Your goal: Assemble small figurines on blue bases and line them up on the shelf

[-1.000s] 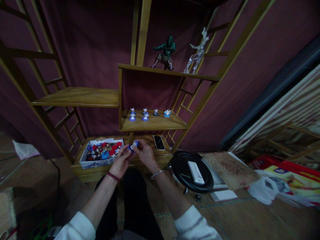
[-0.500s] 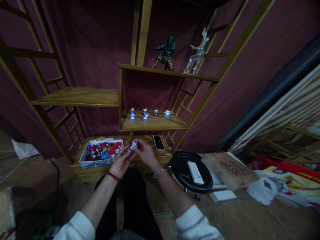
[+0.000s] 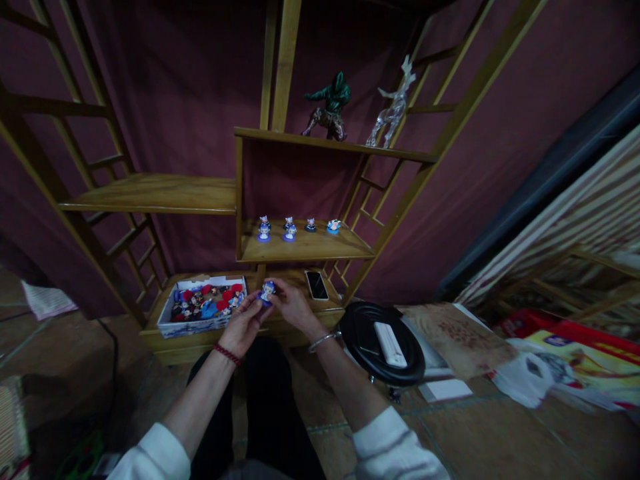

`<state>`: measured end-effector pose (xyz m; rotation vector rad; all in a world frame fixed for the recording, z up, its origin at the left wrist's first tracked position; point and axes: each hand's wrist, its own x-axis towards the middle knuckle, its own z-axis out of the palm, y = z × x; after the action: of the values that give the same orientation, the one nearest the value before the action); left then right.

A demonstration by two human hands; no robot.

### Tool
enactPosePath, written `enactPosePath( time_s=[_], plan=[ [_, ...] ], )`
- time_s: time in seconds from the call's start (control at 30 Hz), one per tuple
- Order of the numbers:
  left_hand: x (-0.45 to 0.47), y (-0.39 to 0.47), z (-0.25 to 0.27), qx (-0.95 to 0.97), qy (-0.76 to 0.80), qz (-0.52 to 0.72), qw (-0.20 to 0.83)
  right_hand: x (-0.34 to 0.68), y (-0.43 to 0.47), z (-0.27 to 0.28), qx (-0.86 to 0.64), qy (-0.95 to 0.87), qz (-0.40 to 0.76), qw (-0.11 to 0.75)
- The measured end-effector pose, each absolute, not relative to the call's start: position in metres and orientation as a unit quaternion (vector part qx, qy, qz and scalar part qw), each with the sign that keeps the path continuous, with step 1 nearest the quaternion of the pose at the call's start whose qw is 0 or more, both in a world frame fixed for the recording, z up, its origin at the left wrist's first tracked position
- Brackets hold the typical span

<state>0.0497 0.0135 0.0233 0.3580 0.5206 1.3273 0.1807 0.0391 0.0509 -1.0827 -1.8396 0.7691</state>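
Observation:
Between my two hands is a small purple-and-white figurine (image 3: 267,292), held just in front of the low shelf. The fingers of my left hand (image 3: 245,323) are closed on its base from the left. From the right, my right hand (image 3: 294,307) pinches its side with thumb and fingers. To the left stands an open box (image 3: 200,327) filled with several small red, blue and dark figurines. Above my hands, several similar figurines stand on the middle shelf (image 3: 310,250), among them a purple one (image 3: 289,233) in the front row and a light-blue-based one (image 3: 333,227) at the right.
A phone (image 3: 317,285) lies on the low shelf, right of my hands. A black round stool (image 3: 350,347) with a white object on it stands at the right. Higher up are a green-hooded figure (image 3: 336,97) and a clear deer ornament (image 3: 393,110). A plastic bag (image 3: 525,377) lies on the floor.
The figurine has turned slightly and looks more upright between my fingers. Both hands stay in nearly the same place, and the view shifts very slightly.

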Motion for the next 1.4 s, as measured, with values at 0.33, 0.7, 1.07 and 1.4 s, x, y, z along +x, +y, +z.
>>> enactPosePath(
  time_s=[0.33, 0.7, 1.07, 1.4],
  plan=[
    [0.051, 0.015, 0.028, 0.178, 0.244, 0.607, 0.735, 0.179, 0.038, 0.048, -0.433, -0.722, 0.31, 0.442],
    [0.059, 0.02, 0.029, 0.171, 0.242, 0.615, 0.731, 0.183, 0.039, 0.04, -0.463, -0.684, 0.305, 0.474],
    [0.07, 0.021, 0.034, 0.163, 0.247, 0.603, 0.741, 0.197, 0.038, 0.033, -0.495, -0.703, 0.258, 0.442],
    [0.082, 0.026, 0.032, 0.185, 0.259, 0.577, 0.752, 0.213, 0.038, 0.036, -0.497, -0.705, 0.25, 0.44]
  ],
)
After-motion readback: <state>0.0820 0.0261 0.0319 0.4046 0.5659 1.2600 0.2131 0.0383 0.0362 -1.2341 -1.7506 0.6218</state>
